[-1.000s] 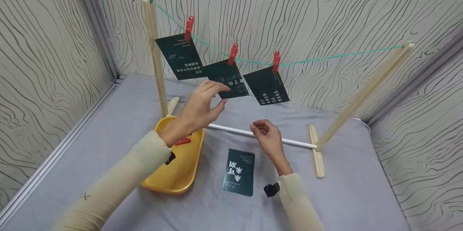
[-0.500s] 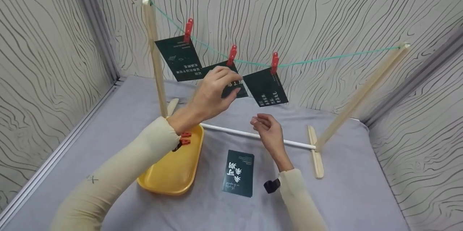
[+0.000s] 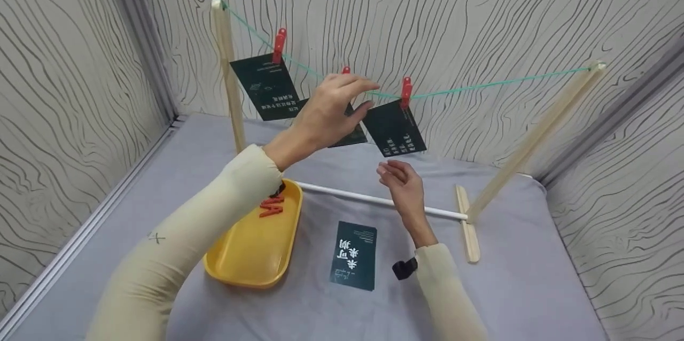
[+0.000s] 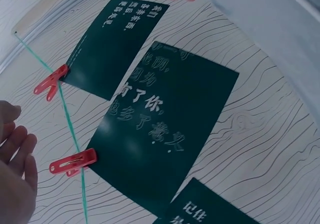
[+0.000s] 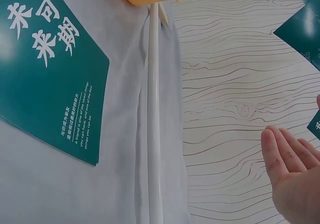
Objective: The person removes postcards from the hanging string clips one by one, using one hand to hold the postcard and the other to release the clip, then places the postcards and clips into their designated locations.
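Three dark green cards with white writing hang by red clothespins from a green string (image 3: 502, 83). In front of the middle card (image 4: 165, 129) is my left hand (image 3: 331, 111), thumb and fingers apart and nothing between them. It hides much of that card in the head view and is close to the middle clothespin (image 4: 75, 161). Lower and to the right, my right hand (image 3: 406, 191) hovers empty with loosely curled fingers, just below the right card (image 3: 396, 130) and its clothespin (image 3: 406, 92). The left card (image 3: 264, 87) hangs from the left clothespin (image 3: 279, 46).
A yellow tray (image 3: 251, 255) at left contains several red clothespins (image 3: 271, 207). Beside it, a stack of green cards (image 3: 352, 255) lies on the grey cloth. Wooden posts (image 3: 534, 143) carry the string, joined below by a white rod (image 3: 352, 195). Patterned walls surround the table.
My left hand has moved up and to the right across the middle card, to the height of its clothespin. The right hand has risen slightly. The cards hang in nearly the same places.
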{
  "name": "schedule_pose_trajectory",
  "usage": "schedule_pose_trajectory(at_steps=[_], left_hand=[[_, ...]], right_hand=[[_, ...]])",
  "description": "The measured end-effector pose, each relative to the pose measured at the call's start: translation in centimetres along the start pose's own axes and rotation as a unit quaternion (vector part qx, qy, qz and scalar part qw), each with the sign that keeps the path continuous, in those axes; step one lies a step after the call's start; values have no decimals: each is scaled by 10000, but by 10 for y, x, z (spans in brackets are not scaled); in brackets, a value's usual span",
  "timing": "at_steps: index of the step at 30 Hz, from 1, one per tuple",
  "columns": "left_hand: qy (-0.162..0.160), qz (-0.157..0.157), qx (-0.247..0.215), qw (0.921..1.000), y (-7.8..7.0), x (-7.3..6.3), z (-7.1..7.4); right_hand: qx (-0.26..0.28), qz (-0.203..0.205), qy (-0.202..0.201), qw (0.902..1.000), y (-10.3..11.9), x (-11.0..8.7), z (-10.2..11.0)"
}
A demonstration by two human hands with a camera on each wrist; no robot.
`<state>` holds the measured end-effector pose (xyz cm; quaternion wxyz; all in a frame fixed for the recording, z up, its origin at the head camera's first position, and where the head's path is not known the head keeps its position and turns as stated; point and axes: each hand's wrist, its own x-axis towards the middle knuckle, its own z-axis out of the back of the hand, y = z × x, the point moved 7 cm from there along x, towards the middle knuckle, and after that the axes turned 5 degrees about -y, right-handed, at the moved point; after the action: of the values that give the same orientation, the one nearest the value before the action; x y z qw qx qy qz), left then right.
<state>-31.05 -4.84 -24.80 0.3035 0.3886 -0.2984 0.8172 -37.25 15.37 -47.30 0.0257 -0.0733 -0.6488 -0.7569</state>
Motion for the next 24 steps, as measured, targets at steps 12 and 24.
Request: schedule_pose_trajectory(at_steps=[12,24], left_hand=[[1168,381,210,9922,4,33,-14],[1547,1316,-555,9776,16,57,-35]], right_hand=[[740,-118,-8,9972,3,11,2],[2248,-423,317,9730,0,23,-6]])
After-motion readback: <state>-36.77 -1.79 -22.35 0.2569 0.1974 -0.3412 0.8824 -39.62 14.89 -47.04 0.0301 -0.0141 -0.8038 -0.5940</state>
